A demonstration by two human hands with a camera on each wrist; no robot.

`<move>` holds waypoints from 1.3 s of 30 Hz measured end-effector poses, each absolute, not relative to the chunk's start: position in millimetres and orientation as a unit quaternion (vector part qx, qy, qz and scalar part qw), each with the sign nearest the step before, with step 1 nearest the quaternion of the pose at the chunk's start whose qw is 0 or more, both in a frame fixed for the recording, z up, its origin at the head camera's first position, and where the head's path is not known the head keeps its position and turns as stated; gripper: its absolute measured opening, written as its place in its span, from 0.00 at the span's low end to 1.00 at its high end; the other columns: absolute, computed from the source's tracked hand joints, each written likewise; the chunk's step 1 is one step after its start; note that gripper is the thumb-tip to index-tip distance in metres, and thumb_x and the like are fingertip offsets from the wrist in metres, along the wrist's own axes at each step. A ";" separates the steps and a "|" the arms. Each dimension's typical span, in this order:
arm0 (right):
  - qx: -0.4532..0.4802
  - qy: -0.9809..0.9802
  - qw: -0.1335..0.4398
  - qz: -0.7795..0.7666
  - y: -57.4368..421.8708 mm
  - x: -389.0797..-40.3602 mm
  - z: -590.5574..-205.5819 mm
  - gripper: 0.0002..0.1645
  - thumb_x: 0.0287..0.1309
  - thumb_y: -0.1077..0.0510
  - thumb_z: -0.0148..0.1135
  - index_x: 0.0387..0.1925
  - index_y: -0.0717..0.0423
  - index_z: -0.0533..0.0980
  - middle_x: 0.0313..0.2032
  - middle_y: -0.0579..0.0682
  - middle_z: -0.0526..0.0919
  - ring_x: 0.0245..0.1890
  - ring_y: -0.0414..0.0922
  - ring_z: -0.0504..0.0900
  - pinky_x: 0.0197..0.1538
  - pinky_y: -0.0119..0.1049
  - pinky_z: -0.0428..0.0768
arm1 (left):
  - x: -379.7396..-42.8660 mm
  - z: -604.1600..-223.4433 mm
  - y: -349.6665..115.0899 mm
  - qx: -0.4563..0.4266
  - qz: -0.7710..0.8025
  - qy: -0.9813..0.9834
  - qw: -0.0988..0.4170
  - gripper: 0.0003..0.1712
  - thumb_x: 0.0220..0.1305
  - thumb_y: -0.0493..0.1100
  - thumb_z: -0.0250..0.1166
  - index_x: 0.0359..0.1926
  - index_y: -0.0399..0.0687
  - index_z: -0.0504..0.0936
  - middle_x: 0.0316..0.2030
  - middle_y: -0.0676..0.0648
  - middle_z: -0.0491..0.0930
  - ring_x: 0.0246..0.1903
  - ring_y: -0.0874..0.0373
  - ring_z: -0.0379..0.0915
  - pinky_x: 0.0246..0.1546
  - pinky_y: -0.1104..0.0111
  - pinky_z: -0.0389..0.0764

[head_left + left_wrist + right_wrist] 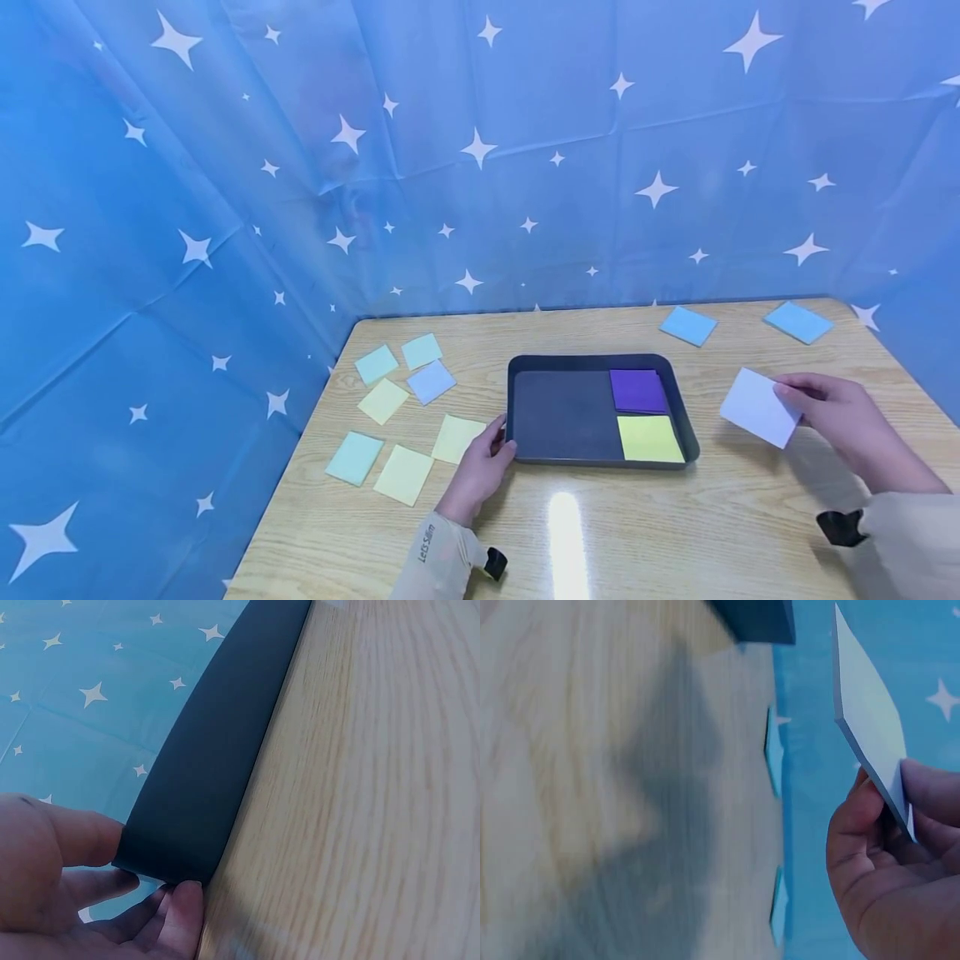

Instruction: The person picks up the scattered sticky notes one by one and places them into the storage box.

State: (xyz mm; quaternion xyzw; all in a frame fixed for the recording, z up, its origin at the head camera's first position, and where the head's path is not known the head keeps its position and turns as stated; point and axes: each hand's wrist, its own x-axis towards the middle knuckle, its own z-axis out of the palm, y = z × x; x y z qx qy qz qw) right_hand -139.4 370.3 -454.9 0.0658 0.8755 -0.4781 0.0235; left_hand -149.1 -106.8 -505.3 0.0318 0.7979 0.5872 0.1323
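Observation:
My right hand (840, 421) pinches a pale lavender pad of sticky notes (759, 407) by one edge, thumb on one face and fingers behind. In the right wrist view the pad (870, 712) is tilted, its thin side showing above the table. At the front left corner of a dark shallow tray (562, 417), my left hand (480, 473) grips the wall; the left wrist view shows fingers and thumb around the corner of the tray (210, 750). Inside the tray, on its right side, a purple pad (637, 390) lies behind a yellow pad (651, 438).
Blue pads (688, 326) lie at the table's back right. Left of the tray are several pale sticky pads: green (355, 457), cream (403, 475) and one light blue (432, 382). A blue star-patterned curtain (480, 208) hangs behind the wooden table (607, 533).

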 end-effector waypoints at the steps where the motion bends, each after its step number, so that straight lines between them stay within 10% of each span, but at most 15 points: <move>1: 0.063 0.875 0.026 -0.480 367.5 -140.4 -453.4 0.37 0.77 0.48 0.50 0.65 0.81 0.63 0.34 0.22 0.75 0.34 0.27 0.79 0.35 0.29 0.81 | -148.9 -505.2 -106.7 0.031 0.587 0.798 0.131 0.31 0.77 0.40 0.54 0.77 0.46 0.61 0.66 0.37 0.73 0.63 0.46 0.71 0.65 0.50 0.73; 39: 0.013 0.880 0.040 -0.473 283.7 -173.8 -442.0 0.26 0.77 0.53 0.49 0.62 0.72 0.72 0.55 0.68 0.79 0.36 0.36 0.79 0.39 0.33 0.83 | -148.8 -507.7 -106.3 0.029 0.590 0.797 0.127 0.30 0.78 0.42 0.53 0.77 0.46 0.62 0.67 0.37 0.73 0.65 0.45 0.70 0.67 0.47 0.70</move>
